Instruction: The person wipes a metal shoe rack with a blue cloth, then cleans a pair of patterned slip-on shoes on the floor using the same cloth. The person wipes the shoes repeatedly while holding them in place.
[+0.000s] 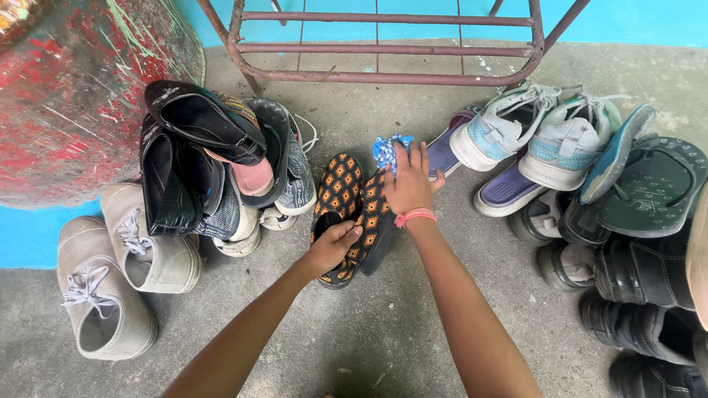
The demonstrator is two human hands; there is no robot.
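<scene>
A pair of black slip-on shoes with an orange diamond pattern (352, 214) is seen on the concrete floor (383, 332), side by side and touching. The heel opening of the nearer one is gripped by the left hand (333, 247), its fingers curled closed around the rim. The right hand (408, 184) is laid flat over the toe of the other, fingers spread and narrow-gapped, with a blue-and-white patterned cloth (389, 149) touched at the fingertips. A heap of dark shoes (214, 162) is piled to the left, with two beige lace-up sneakers (125, 280) beside it. White-and-blue trainers (531, 136), sandals and black shoes are crowded to the right. A rusty metal rack (383, 44) stands behind, against a blue wall.
</scene>
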